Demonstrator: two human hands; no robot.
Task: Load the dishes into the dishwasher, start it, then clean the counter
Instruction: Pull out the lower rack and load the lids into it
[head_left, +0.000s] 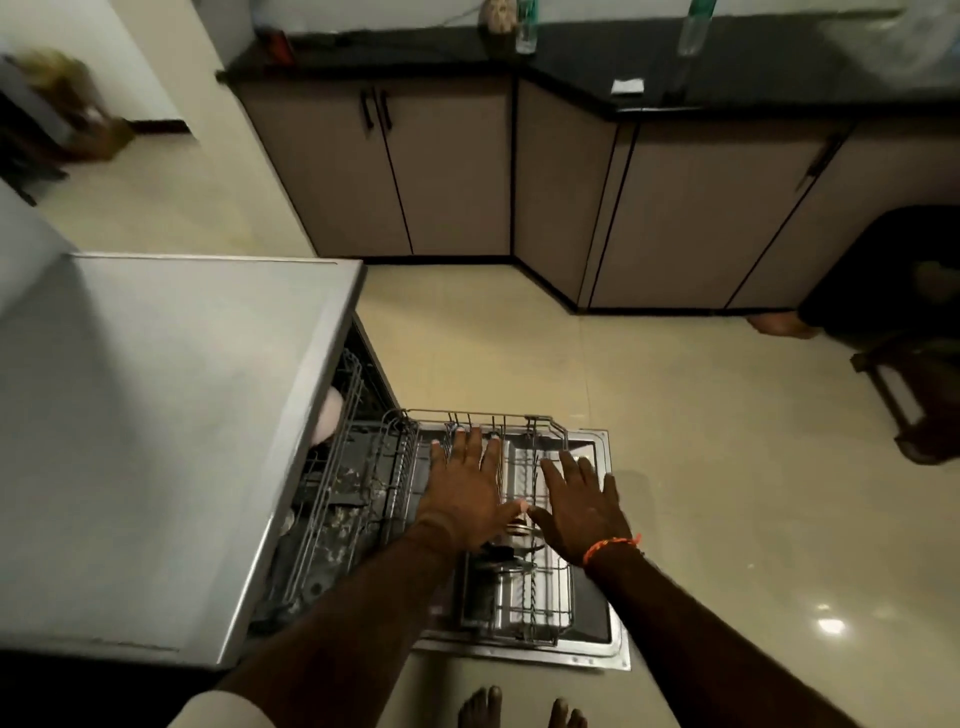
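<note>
While fingers spread, both hands (519, 499) hover over the rack (514, 597).

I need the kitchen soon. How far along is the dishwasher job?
Partly loaded: a steel lidded vessel sits in the pulled-out grey wire lower rack over the open dishwasher door. In hand: the left hand and right hand are spread flat over that rack. Left: shutting the door, starting it, and wiping the black counter, which holds bottles.
</note>
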